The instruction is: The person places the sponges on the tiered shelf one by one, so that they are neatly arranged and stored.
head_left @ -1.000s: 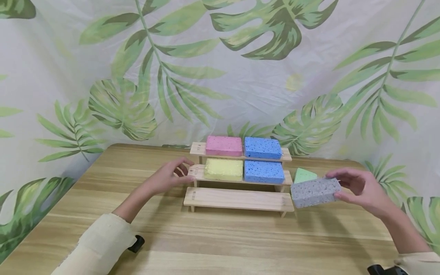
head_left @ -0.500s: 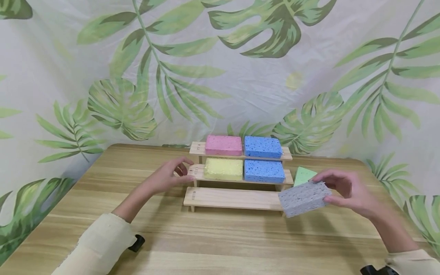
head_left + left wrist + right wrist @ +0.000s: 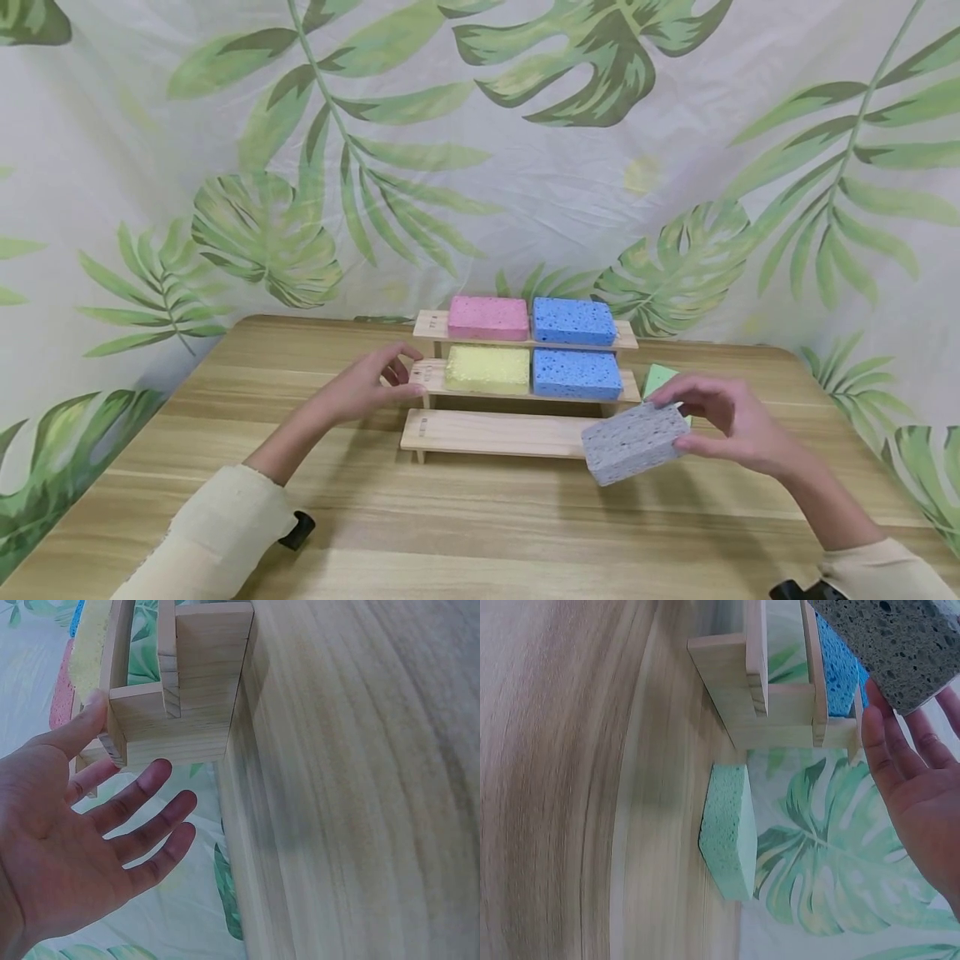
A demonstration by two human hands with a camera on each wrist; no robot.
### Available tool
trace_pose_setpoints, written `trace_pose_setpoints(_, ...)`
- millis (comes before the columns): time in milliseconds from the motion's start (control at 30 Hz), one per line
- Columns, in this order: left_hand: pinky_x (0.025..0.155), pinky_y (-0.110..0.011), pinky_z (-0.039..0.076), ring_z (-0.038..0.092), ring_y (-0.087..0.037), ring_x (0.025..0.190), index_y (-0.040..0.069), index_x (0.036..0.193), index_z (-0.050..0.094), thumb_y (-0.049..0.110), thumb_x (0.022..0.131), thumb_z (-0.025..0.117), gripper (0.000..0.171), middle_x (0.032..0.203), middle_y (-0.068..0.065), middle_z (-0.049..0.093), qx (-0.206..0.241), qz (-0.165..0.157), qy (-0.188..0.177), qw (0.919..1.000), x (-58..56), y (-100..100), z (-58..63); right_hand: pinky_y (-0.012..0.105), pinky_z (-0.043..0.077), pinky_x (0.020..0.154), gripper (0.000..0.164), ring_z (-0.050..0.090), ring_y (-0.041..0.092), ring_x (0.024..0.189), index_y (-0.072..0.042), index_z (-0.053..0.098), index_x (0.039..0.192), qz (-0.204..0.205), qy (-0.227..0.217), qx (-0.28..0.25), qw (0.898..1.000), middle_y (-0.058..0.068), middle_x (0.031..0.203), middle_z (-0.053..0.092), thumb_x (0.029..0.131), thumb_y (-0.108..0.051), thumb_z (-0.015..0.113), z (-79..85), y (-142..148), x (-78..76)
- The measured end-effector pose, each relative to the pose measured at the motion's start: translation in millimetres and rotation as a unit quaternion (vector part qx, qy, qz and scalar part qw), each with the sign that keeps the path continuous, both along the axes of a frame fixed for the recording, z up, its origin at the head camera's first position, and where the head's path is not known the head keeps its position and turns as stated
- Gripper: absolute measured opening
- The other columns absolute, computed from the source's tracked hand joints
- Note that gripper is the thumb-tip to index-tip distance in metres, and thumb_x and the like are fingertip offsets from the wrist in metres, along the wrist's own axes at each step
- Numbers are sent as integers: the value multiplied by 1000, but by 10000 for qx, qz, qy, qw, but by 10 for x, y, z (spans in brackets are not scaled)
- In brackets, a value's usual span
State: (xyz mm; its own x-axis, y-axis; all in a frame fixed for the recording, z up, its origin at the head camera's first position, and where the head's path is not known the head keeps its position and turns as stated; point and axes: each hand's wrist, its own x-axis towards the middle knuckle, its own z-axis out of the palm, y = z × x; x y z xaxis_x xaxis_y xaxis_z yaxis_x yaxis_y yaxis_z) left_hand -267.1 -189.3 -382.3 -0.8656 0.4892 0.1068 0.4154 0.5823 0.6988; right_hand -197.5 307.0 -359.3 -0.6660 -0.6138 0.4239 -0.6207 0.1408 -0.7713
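A grey sponge (image 3: 634, 443) is held by its right end between the thumb and fingers of my right hand (image 3: 723, 421). It hangs tilted over the right end of the lowest step of a three-step wooden rack (image 3: 495, 433). My left hand (image 3: 369, 385) grips the left end of the middle step, thumb at the front edge and index finger at the back; its other fingers (image 3: 154, 806) are spread. On the top step lie a pink sponge (image 3: 488, 317) and a blue sponge (image 3: 573, 321). The middle step bears a yellow sponge (image 3: 487, 369) and another blue sponge (image 3: 576, 372).
A green sponge (image 3: 731, 832) lies on the wooden table (image 3: 480, 533) to the right of the rack, partly hidden by my right hand in the head view. Behind the table hangs a leaf-patterned cloth (image 3: 525, 192).
My right hand has carried the grey sponge leftward and slightly nearer to me, from beside the rack to over the lowest step's right end. My left hand has stayed put.
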Motion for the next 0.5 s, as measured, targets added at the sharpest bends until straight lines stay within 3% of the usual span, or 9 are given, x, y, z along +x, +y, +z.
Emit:
trace_pose_setpoints(367, 80, -39, 53, 62, -28, 98, 2, 135, 56, 27, 98, 74, 47, 103, -12, 65, -47, 33, -83, 9999, 20, 4, 24, 26, 54, 95, 45, 63, 13, 116, 6, 68, 117, 77, -213, -89, 9997, 8, 126, 67, 75, 22, 77, -31, -200, 33)
trace_pose_setpoints(500, 80, -40, 53, 63, -27, 97, 2, 135, 56, 27, 98, 74, 48, 102, -12, 65, -55, 21, -79, 10000, 18, 1, 18, 24, 52, 99, 47, 62, 13, 118, 5, 69, 117, 88, -110, -201, 9997, 14, 126, 63, 74, 22, 79, -62, -292, 48)
